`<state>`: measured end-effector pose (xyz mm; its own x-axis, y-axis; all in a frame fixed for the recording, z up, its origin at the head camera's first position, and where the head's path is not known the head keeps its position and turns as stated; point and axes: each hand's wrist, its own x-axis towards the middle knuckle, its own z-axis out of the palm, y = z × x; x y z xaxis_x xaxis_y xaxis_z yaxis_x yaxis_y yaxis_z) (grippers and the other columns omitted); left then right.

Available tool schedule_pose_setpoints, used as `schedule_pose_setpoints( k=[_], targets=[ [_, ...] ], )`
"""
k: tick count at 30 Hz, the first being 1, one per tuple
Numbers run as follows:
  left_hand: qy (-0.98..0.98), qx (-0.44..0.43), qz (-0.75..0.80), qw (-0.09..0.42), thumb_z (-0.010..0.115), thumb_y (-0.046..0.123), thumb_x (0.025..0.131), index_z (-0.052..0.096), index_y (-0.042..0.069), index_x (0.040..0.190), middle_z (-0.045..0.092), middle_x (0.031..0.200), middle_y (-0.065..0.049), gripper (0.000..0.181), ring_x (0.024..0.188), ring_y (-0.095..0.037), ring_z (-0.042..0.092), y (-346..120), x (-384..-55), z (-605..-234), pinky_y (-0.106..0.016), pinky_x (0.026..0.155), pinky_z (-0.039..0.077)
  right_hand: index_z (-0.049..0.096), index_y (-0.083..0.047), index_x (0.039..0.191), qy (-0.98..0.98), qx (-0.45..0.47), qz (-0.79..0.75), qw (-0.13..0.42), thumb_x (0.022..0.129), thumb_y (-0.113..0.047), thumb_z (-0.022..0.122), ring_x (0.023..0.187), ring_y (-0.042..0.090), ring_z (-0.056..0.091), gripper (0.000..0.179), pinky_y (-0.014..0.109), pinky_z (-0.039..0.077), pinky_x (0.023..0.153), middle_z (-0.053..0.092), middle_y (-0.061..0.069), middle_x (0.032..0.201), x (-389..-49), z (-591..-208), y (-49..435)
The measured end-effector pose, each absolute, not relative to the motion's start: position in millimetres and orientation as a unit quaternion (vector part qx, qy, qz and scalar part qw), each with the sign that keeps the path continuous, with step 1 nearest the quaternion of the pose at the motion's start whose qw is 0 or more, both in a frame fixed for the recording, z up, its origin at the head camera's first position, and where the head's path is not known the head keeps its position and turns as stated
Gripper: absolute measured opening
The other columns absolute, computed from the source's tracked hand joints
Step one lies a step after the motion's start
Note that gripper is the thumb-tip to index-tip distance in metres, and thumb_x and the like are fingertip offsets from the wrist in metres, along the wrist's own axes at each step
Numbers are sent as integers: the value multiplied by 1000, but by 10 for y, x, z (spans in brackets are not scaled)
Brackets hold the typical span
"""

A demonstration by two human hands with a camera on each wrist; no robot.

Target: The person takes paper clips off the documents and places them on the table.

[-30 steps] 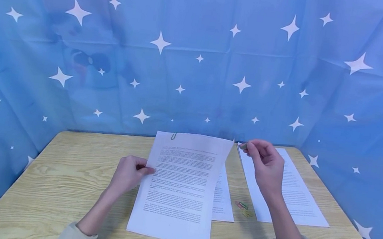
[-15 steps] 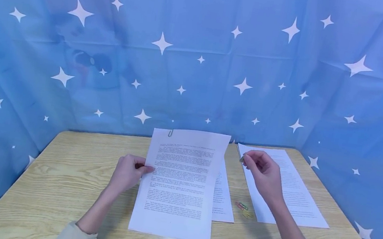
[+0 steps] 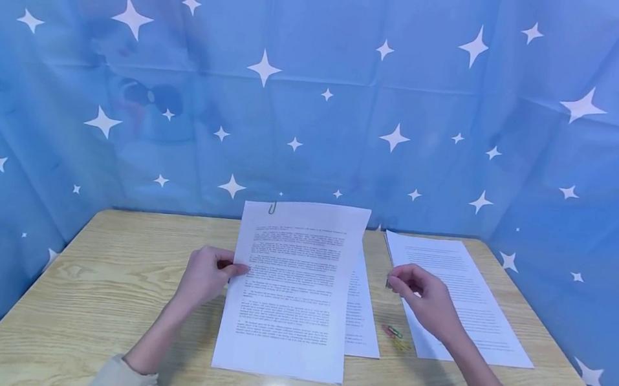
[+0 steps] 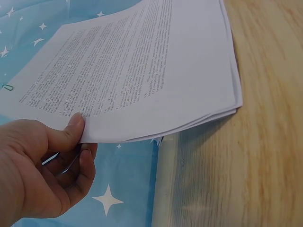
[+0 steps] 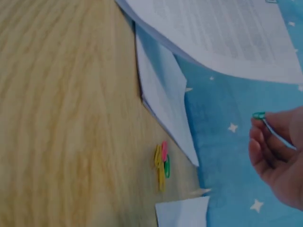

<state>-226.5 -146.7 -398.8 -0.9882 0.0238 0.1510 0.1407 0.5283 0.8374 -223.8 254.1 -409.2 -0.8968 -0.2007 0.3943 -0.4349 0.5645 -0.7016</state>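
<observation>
My left hand [image 3: 206, 276] pinches a stack of printed sheets [image 3: 281, 352] by its left edge, thumb on top, fingers underneath. The sheets are lifted and tilted above the table, and a green paper clip [image 3: 272, 208] sits on their top edge, near the left corner. To the right of the stack, my right hand [image 3: 425, 301] is raised, apart from the paper. Between its thumb and fingertips it pinches a green paper clip [image 5: 259, 115], clearest in the right wrist view. Below that hand, several loose paper clips [image 5: 161, 165], pink, green and yellow, lie on the table.
Another paper stack [image 3: 362, 330] lies partly hidden behind the lifted sheets. A further stack of printed paper [image 3: 473, 306] lies at the right, partly behind my right forearm. The wooden table [image 3: 117, 272] ends at a blue star-patterned curtain [image 3: 319, 122].
My right hand has come down toward the table, still pinching the paper clip. The held stack has shifted up and slightly left, its lower edge rising; my left hand keeps its grip.
</observation>
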Motion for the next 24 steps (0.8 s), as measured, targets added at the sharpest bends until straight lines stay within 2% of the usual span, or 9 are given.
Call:
schedule_pose_setpoints(
  k=[5,8,17,24],
  targets=[
    [-870,-49,-486,63,73,2,91,79,-1,99,74,86,-8,10,69,-18,63,-1467,-2265,-3984,-27,56,45,70,-11,100,-886,198,406,106,98,-10,68,73,27,60,3,24,49,63,67,6,86,-2213,-4183,2604],
    [-868,-47,-490,61,73,2,91,79,-1,100,74,86,-9,11,70,-18,64,-1463,-2268,-3984,-28,57,46,70,-9,99,-888,208,402,85,98,-10,68,71,29,60,3,25,48,62,67,10,84,-2187,-4212,2621],
    [-867,-41,-494,58,73,2,91,79,0,101,74,87,-9,11,70,-18,65,-1454,-2273,-3975,-28,58,47,69,-11,95,-896,208,391,24,96,-9,69,70,16,60,2,25,48,64,66,1,83,-2105,-4279,2666],
    [-866,-42,-495,56,72,1,91,78,-1,101,74,87,-9,12,70,-18,64,-1461,-2260,-3976,-27,57,46,66,-7,93,-890,225,396,-8,95,-7,70,70,11,61,4,24,50,63,66,0,81,-2077,-4337,2678]
  ],
)
